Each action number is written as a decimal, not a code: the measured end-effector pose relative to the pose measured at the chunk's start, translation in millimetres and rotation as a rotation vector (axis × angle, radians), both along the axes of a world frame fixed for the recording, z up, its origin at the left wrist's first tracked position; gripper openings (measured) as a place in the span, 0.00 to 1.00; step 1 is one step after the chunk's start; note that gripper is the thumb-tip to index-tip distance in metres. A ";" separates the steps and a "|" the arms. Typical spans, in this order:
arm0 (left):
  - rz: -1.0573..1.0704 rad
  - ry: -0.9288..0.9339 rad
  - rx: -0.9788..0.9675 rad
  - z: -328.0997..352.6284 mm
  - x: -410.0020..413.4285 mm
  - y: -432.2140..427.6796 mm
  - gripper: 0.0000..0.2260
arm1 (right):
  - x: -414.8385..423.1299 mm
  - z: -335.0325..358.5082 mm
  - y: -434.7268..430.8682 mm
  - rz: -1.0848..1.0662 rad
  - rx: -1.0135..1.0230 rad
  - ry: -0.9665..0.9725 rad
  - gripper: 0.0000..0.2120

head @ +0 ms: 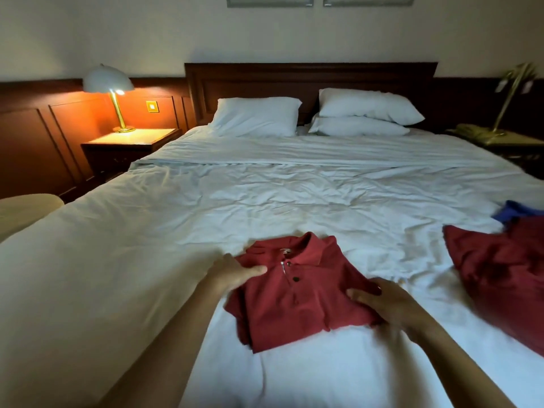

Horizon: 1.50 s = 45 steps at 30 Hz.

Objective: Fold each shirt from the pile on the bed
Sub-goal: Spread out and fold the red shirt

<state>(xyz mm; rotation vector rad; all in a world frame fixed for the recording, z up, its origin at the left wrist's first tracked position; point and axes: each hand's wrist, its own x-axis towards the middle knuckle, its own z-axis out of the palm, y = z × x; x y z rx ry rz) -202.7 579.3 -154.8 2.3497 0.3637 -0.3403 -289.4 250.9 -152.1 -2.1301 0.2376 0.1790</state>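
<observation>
2 bare forearms enter from the lower edge and converge forward. Left hand (pixel 235 272): palm down, thumb laid flat on top of the red shirt (pixel 294 310), fingers hidden under its left edge, pinching it. Right hand (pixel 382 304): back of hand up, thumb pressed on the shirt's right side, fingers tucked past that edge, out of sight. Both sleeveless to the frame edge.

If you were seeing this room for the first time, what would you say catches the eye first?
The folded dark-red polo shirt stands out on the white bed sheet, held at its sides by the left hand and right hand. The lit white-shaded brass lamp glows at far left.
</observation>
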 end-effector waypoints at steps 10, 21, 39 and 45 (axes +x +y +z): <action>-0.055 -0.289 -0.236 -2.4 -56.2 -2.2 0.24 | 11.2 -6.5 26.1 -0.063 -0.241 -0.137 0.14; -0.090 -0.252 0.299 2.0 -61.3 -3.3 0.20 | -25.9 5.9 35.2 -0.003 -0.505 -0.088 0.15; 0.109 -0.468 -0.204 -8.7 -61.6 10.3 0.15 | -33.1 13.0 38.2 -0.148 -0.615 -0.319 0.19; 0.150 -0.549 -0.233 -17.4 -60.0 12.8 0.06 | -34.1 0.7 33.4 -0.095 -0.556 -0.150 0.20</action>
